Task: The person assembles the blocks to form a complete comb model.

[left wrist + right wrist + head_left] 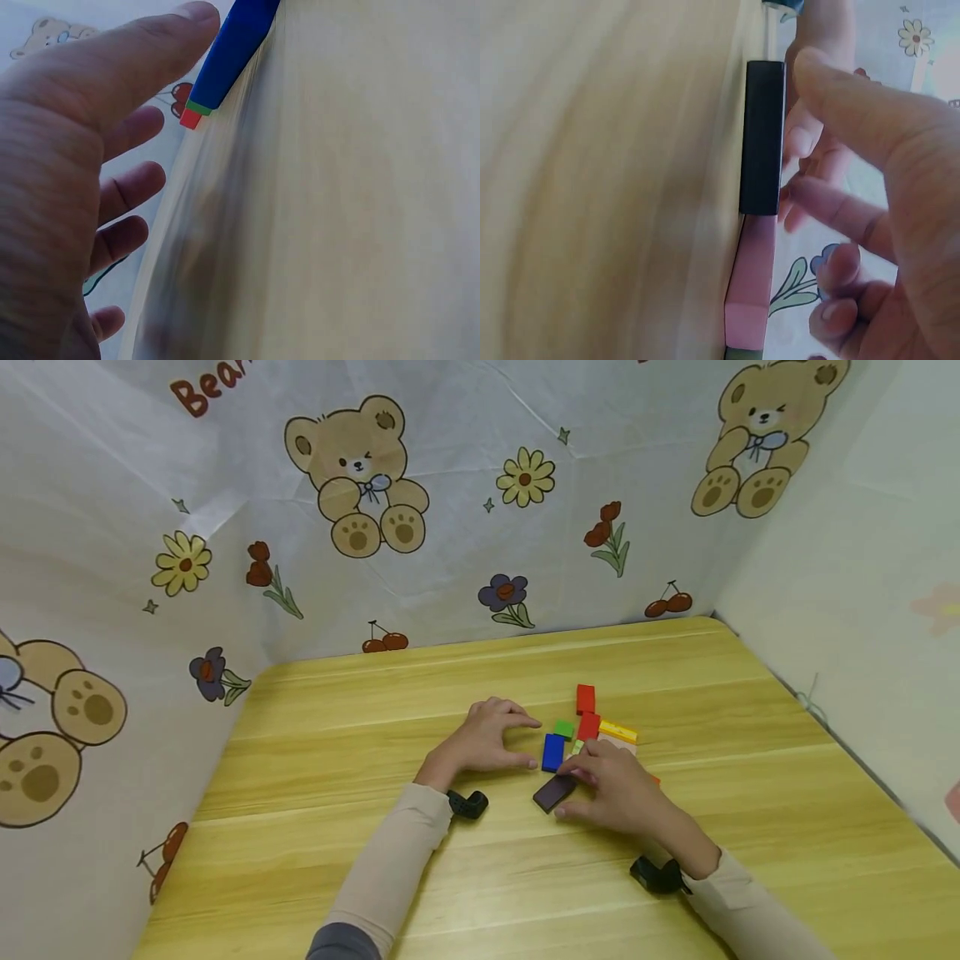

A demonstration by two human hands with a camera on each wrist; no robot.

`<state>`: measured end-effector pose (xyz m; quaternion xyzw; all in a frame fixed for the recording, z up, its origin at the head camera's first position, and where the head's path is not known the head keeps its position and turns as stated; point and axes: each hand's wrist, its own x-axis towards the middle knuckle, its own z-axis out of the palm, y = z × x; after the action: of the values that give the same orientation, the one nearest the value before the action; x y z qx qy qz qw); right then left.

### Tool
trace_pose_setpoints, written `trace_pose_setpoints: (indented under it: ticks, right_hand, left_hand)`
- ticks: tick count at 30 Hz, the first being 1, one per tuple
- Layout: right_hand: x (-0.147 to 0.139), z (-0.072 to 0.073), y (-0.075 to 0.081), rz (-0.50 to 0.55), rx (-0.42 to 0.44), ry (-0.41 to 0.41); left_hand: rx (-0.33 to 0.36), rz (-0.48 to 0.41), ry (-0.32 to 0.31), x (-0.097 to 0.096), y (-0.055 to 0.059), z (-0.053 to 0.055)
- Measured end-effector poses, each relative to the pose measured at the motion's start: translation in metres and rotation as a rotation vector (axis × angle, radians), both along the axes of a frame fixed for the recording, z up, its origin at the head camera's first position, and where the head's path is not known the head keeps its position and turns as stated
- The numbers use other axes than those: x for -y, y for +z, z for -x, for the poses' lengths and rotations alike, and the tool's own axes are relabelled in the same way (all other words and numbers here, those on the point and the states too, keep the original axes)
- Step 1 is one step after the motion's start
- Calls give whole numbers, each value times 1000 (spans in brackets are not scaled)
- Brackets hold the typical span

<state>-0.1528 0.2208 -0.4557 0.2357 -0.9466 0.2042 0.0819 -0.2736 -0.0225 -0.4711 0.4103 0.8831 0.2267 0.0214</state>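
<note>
A person's right hand (618, 785) arches over the bench (337, 718), thumb and forefinger parted at opposite sides of a dark block (553, 793); whether they pinch it cannot be told. The dark block lies flat, with the hand at its 3 o'clock. At its 10 o'clock, the left hand (487, 739) holds nothing, thumb and fingers spread, the thumb's tip near a blue block (553, 752) at the dark block's 12 o'clock. A small green block (564, 727) sits at the blue one's 1 o'clock. Two red blocks (588, 727) stretch toward the dark block's 1 o'clock, with a yellow block (618, 732) toward 2 o'clock. Behind, a white cloth (450, 577) carries printed bears and flowers.
</note>
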Motion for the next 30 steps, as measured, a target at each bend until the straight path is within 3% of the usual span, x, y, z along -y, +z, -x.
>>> trace_pose_setpoints:
  ticks: [5,15,30]
  right_hand:
    - [3,-2,-2,-26,-49,-63]
    - [14,-11,-2,-133,-30,-194]
    - [23,-15,-1,-153,-16,-246]
  left_hand:
    - [-8,34,-6,-4,-1,1]
    - [-26,58,-7,-12,-4,-2]
    - [-23,45,13,-15,-7,-2]
